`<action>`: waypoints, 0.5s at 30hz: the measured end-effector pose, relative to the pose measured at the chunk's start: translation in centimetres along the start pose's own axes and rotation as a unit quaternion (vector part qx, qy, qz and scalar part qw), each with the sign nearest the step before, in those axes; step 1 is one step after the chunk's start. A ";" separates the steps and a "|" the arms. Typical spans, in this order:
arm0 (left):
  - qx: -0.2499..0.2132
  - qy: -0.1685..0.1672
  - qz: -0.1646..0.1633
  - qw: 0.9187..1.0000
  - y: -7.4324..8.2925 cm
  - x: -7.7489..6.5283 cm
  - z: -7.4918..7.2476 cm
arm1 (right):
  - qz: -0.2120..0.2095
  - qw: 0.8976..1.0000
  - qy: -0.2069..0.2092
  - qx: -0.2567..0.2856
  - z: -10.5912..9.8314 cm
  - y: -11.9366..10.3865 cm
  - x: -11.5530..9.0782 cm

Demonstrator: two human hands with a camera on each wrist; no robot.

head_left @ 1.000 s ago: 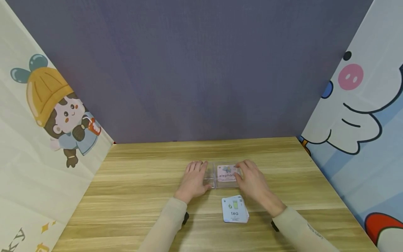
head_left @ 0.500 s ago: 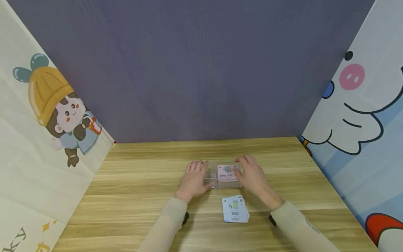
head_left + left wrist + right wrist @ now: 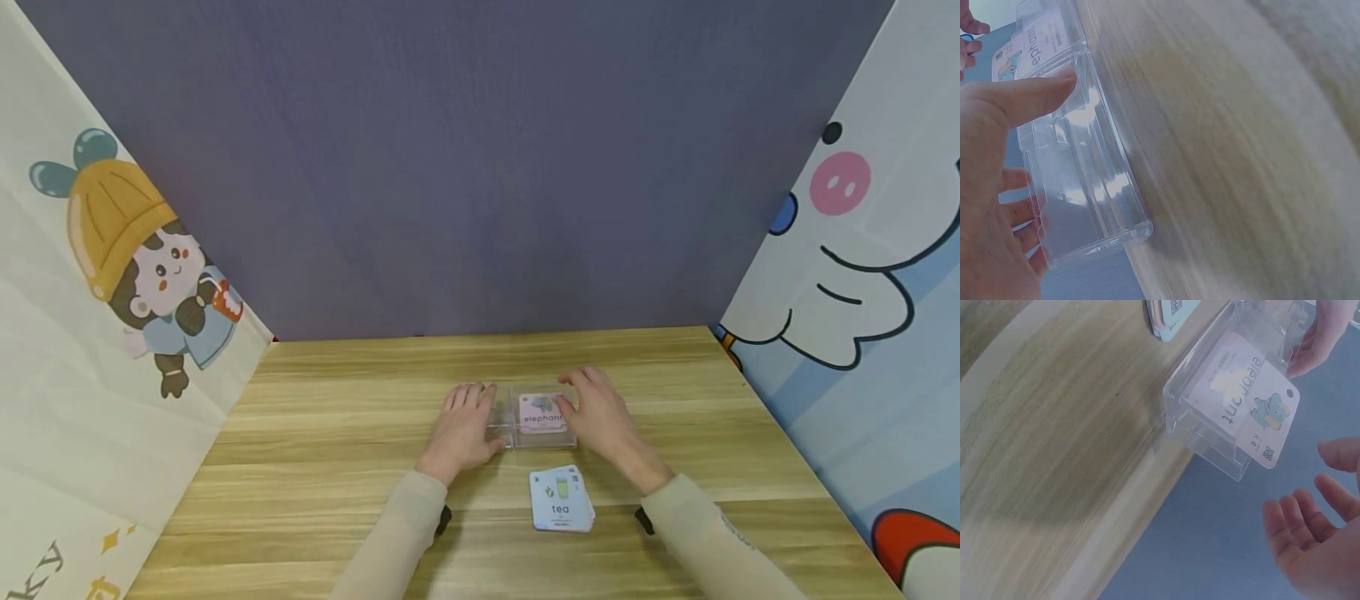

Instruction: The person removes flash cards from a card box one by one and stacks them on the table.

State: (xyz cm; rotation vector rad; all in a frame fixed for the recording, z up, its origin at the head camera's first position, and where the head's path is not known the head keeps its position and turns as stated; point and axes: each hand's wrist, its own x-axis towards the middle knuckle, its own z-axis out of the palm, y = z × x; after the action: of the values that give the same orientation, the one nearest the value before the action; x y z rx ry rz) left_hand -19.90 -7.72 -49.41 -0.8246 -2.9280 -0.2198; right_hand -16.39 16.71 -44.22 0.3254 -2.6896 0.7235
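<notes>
A clear plastic box [image 3: 546, 442] with two compartments sits mid-table. My left hand [image 3: 459, 432] grips its left part, with the thumb [image 3: 1041, 95] along the near side and the fingers on the far side. In the right compartment stands a pink-edged flashcard [image 3: 1235, 394] reading "elephant", its top sticking out above the box wall. My right hand [image 3: 604, 425] hovers at the box's right end. The right wrist view shows its loosely bent fingers [image 3: 1294, 519] apart from the card, holding nothing.
A small stack of flashcards [image 3: 561, 500], "tea" on top, lies in front of the box on the wooden table [image 3: 337, 467]. A grey-blue panel [image 3: 480, 167] rises behind the table, and cartoon-printed cloths [image 3: 45, 333] hang at both sides.
My right hand has drawn slightly up and away from the elephant card, and its fingers have come off it. The left hand has kept its hold on the box.
</notes>
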 end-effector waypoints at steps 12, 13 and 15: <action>-0.009 0.004 0.001 1.000 -0.1 0.0 0.0 | 0.018 1.000 -0.020 0.002 1.0 0.2 0.3; -0.009 0.004 0.001 1.000 -0.1 -0.1 0.1 | 0.020 1.000 -0.023 0.001 1.1 0.2 0.3; -0.009 0.005 0.002 1.000 -0.1 -0.1 0.1 | 0.022 0.999 -0.026 -0.003 1.3 0.3 0.4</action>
State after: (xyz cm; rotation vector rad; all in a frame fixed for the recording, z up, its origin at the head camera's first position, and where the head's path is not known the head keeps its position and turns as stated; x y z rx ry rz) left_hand -19.94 -7.86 -49.52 -0.8295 -2.9187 -0.2499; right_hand -17.13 16.22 -45.24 0.2894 -2.7560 0.7294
